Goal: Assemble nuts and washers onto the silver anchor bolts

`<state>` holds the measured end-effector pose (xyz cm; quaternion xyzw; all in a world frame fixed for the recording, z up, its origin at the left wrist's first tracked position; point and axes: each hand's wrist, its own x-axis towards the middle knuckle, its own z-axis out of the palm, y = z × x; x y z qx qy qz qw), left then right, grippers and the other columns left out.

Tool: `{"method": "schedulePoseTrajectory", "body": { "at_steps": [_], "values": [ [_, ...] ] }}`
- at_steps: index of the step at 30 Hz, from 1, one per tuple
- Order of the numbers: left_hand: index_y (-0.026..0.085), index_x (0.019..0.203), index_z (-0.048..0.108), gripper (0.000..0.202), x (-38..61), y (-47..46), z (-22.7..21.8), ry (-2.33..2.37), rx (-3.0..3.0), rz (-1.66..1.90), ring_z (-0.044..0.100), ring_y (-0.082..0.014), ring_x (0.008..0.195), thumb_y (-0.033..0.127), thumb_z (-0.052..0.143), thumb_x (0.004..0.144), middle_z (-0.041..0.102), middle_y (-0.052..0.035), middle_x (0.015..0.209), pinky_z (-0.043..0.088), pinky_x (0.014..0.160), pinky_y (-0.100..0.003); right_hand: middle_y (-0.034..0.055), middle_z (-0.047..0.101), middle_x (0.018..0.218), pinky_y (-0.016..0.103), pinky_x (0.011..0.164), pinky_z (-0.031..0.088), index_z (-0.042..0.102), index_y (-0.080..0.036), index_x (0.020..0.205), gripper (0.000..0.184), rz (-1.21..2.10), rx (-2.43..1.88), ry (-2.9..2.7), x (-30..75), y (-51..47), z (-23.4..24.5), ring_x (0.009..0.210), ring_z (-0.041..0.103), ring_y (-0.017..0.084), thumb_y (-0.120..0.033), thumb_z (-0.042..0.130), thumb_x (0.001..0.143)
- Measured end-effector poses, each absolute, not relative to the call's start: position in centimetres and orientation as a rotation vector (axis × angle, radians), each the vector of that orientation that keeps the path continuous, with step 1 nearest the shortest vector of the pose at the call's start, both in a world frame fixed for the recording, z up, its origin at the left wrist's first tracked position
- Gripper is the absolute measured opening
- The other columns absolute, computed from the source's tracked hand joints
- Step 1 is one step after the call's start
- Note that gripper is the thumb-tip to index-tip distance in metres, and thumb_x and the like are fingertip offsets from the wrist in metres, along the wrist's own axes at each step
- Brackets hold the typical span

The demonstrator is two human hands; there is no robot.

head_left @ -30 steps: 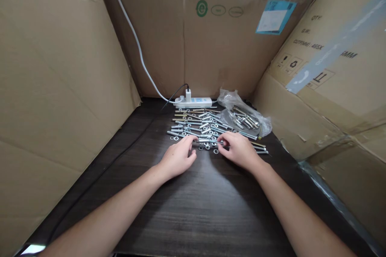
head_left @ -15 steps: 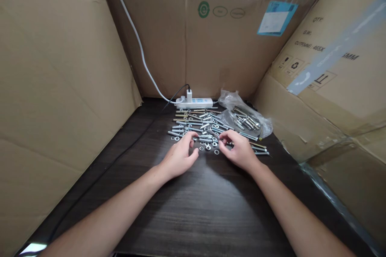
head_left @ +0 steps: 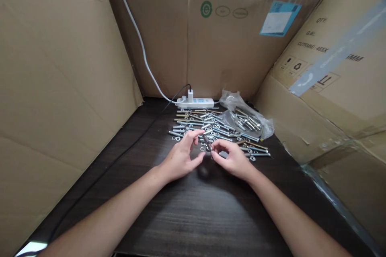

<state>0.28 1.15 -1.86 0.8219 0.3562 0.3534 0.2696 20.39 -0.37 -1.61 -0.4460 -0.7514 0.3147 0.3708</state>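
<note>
A short grey metal sleeve (head_left: 207, 142) is pinched between the thumb and fingers of my right hand (head_left: 230, 158), tilted with its far end up and to the left. My left hand (head_left: 181, 156) is just left of it, thumb and fingers apart, with a gap in which nothing is held. Beyond both hands lies a spread of metal rods and bolts (head_left: 188, 123), with short sleeves among them. Loose washers (head_left: 202, 149) rest on the dark table near my fingers. My right hand hides some of the pieces behind it.
A white power strip (head_left: 196, 102) with a plugged-in charger stands against the back cardboard. To its right, a clear plastic bag (head_left: 233, 100) holds more bolts. A black cable (head_left: 132, 144) runs across the table's left side. Cardboard walls (head_left: 66, 68) enclose the space.
My right hand has moved left and nearer, bringing the metal sleeve up off the pile toward my left hand. My left hand's fingers have shifted slightly right.
</note>
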Motion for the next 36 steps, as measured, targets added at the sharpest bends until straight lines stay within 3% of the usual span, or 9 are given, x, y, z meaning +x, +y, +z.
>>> {"method": "schedulePoseTrajectory", "body": {
  "at_steps": [7, 13, 23, 27, 30, 36],
  "values": [
    [0.030, 0.135, 0.025, 0.072, 0.3, 1.0, -2.0, 1.001, 2.308, 0.747, 0.050, -0.0109, 0.071, 0.026, 0.063, 0.074, 0.043, -0.0044, 0.114, 0.049, 0.070, -0.030, -0.0002, 0.057, 0.072, 0.026, 0.064, 0.046, 0.054, -0.018, 0.080, 0.008, 1.062, -1.114, -1.811, 20.0, -0.5, -1.7, 0.065, 0.055, 0.013, -0.026, 0.056, 0.080],
    [0.028, 0.136, 0.020, 0.076, 0.3, 1.1, -2.0, 1.015, 2.323, 0.793, 0.052, -0.0126, 0.075, 0.026, 0.064, 0.073, 0.040, -0.0067, 0.118, 0.048, 0.066, -0.028, -0.0005, 0.057, 0.073, 0.028, 0.067, 0.050, 0.053, -0.017, 0.080, 0.020, 1.407, -1.056, -1.593, 19.5, -0.6, -1.9, 0.066, 0.059, 0.014, -0.037, 0.059, 0.080],
    [0.027, 0.136, 0.019, 0.078, 0.4, 0.8, -1.6, 0.995, 2.372, 0.735, 0.053, -0.0136, 0.075, 0.032, 0.065, 0.073, 0.042, -0.0068, 0.116, 0.048, 0.068, -0.030, -0.0022, 0.055, 0.067, 0.026, 0.063, 0.048, 0.053, -0.018, 0.078, 0.020, 1.378, -1.058, -1.633, 19.4, -0.8, -2.1, 0.060, 0.057, 0.012, -0.036, 0.060, 0.080],
    [0.025, 0.130, 0.025, 0.067, 0.3, 0.8, -1.5, 1.005, 2.384, 0.686, 0.054, -0.0135, 0.074, 0.030, 0.062, 0.073, 0.041, -0.0070, 0.115, 0.048, 0.067, -0.030, -0.0010, 0.058, 0.069, 0.026, 0.063, 0.047, 0.055, -0.018, 0.080, 0.018, 1.366, -1.060, -1.706, 19.3, -0.9, -2.0, 0.061, 0.055, 0.012, -0.036, 0.057, 0.082],
    [0.023, 0.125, 0.028, 0.061, 0.3, 0.9, -1.5, 1.023, 2.397, 0.676, 0.054, -0.0151, 0.077, 0.027, 0.060, 0.073, 0.042, -0.0072, 0.114, 0.049, 0.070, -0.032, 0.0005, 0.060, 0.073, 0.025, 0.062, 0.046, 0.058, -0.017, 0.083, 0.016, 1.237, -1.112, -1.818, 19.7, -0.7, -1.8, 0.063, 0.055, 0.013, -0.033, 0.055, 0.083],
    [0.024, 0.123, 0.028, 0.061, 0.3, 1.1, -1.8, 1.043, 2.399, 0.721, 0.056, -0.0187, 0.089, 0.023, 0.060, 0.072, 0.042, -0.0070, 0.115, 0.050, 0.074, -0.033, 0.0008, 0.061, 0.070, 0.025, 0.058, 0.040, 0.062, -0.018, 0.082, 0.012, 0.603, -1.380, -1.926, 21.7, 0.4, -2.1, 0.061, 0.053, 0.014, -0.024, 0.051, 0.082]
  ]
}}
